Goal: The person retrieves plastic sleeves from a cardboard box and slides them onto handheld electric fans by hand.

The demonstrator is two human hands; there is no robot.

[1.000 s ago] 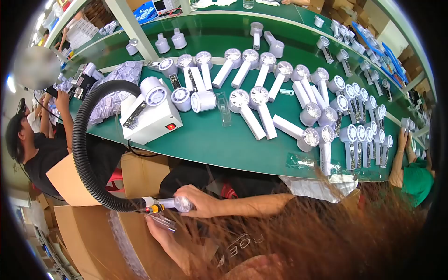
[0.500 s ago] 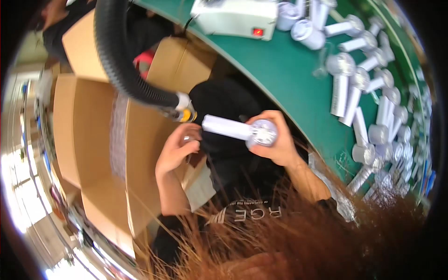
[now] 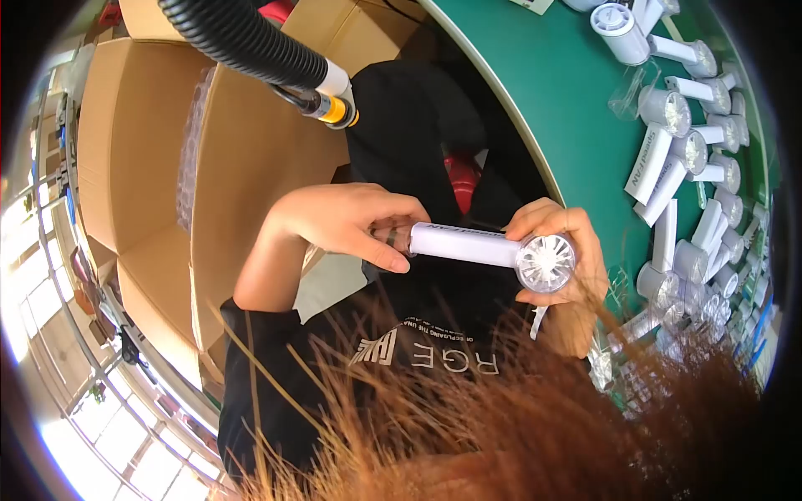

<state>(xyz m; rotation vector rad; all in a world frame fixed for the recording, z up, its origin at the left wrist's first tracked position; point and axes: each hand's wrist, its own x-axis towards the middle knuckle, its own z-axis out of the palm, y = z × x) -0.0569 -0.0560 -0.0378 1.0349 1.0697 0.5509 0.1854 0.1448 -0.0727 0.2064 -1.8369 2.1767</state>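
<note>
A white handheld fan (image 3: 464, 245) with a clear round head lies almost level across my lap, its handle toward the left. My right hand (image 3: 568, 250) is wrapped round the fan head, with the fingers above and the thumb below. At the free end of the handle, my left hand (image 3: 351, 221) pinches a small clear plastic piece (image 3: 402, 235) between fingers and thumb. The piece meets the handle's end; how far it is pushed on, I cannot tell. Dark lettering runs along the handle's upper side.
Several similar fans (image 3: 660, 171) lie on the green table (image 3: 547, 92) at the right. An open cardboard box (image 3: 242, 159) stands at the left. A black corrugated hose (image 3: 242, 42) with a yellow-ringed tip (image 3: 336, 111) hangs above my lap.
My left hand has moved right and brought the clear piece against the handle's end, where a gap was before. The fan stays in my right hand. The camera view has shifted.
</note>
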